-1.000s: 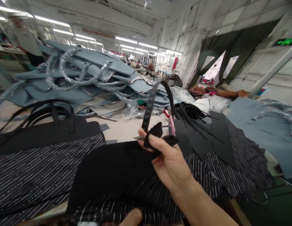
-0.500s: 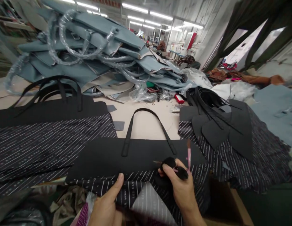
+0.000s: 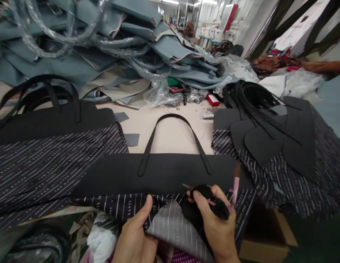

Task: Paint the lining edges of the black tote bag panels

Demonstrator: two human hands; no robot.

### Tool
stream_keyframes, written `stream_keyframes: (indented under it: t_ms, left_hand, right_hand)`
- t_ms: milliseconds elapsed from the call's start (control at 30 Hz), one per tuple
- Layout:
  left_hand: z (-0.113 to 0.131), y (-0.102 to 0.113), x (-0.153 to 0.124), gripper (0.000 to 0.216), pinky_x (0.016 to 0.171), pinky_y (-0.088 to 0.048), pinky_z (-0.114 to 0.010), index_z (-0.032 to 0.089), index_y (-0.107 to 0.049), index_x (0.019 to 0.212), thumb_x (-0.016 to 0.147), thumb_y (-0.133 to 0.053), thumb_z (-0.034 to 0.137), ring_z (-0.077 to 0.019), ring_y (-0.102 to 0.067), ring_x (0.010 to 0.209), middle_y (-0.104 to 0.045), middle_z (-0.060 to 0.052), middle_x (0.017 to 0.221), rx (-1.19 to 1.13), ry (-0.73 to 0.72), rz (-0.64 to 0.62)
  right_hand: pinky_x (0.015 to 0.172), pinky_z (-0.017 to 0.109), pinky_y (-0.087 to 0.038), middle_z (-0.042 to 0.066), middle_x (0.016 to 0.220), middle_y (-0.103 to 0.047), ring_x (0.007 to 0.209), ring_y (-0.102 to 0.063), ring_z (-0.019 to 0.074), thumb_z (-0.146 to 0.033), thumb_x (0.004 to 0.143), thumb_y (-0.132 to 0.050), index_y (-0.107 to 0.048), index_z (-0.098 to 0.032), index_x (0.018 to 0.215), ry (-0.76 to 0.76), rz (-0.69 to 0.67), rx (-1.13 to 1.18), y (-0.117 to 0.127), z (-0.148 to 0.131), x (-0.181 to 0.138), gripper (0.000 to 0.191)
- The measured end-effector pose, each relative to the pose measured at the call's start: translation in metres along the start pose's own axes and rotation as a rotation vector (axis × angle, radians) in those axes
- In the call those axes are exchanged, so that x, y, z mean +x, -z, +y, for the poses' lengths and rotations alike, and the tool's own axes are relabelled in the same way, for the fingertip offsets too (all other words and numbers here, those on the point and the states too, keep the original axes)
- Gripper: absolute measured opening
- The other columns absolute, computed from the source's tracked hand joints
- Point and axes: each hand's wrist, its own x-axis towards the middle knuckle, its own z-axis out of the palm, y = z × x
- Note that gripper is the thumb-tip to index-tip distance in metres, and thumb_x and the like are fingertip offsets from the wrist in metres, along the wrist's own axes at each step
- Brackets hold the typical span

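A dark bag panel [image 3: 170, 166] lies before me, with one looped strap handle [image 3: 174, 116] rising from it. White-printed black lining fabric [image 3: 117, 204] hangs from its lower edge, and a grey corner [image 3: 172, 223] is turned up. My left hand [image 3: 139, 230] grips the lining, thumb on top and fingers underneath. Scissors [image 3: 204, 191] with black-wrapped handles sit in my closed right hand [image 3: 217, 223], their tip pointing left over the panel. A slim pink-wrapped stick [image 3: 235, 186] with a brown tip sticks up from the same hand; whether it is a brush I cannot tell.
Blue-grey bag pieces [image 3: 104, 54] with plastic-wrapped handles are heaped at the back. Similar black panels lie to the left [image 3: 49, 120] and right [image 3: 268, 142]. A small red box [image 3: 213, 99] rests on the table [image 3: 180, 135]. Below right is an open cardboard box [image 3: 268, 233].
The view has tipped down and come closer. My left hand has shifted slightly right along the lining, and the grey corner is lifted more. The scissors stay in my right hand.
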Motion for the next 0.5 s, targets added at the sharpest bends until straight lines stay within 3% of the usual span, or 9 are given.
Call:
stream_keyframes:
  t_ms: [200, 500]
  left_hand:
    - [0.007, 0.007, 0.0, 0.043, 0.097, -0.057, -0.049, 0.015, -0.063, 0.129, 0.086, -0.067, 0.014, -0.0345, -0.067, 0.11, -0.075, -0.012, 0.112, -0.001, -0.01, 0.034]
    - [0.009, 0.012, 0.005, 0.042, 0.097, -0.057, -0.048, 0.014, -0.063, 0.129, 0.087, -0.067, 0.017, -0.0335, -0.068, 0.109, -0.075, -0.014, 0.111, 0.007, 0.061, 0.06]
  right_hand:
    - [0.056, 0.025, -0.049, 0.002, 0.069, -0.065, 0.062, -0.06, 0.0176, -0.042, 0.085, -0.072, -0.061, -0.019, 0.071, -0.023, -0.089, -0.071, 0.002, 0.004, 0.007, 0.028]
    - [0.049, 0.02, -0.043, -0.004, 0.06, -0.053, 0.054, -0.053, 0.0123, -0.031, 0.085, -0.069, -0.053, -0.021, 0.064, 0.134, -0.059, -0.171, -0.006, -0.006, 0.001, 0.029]
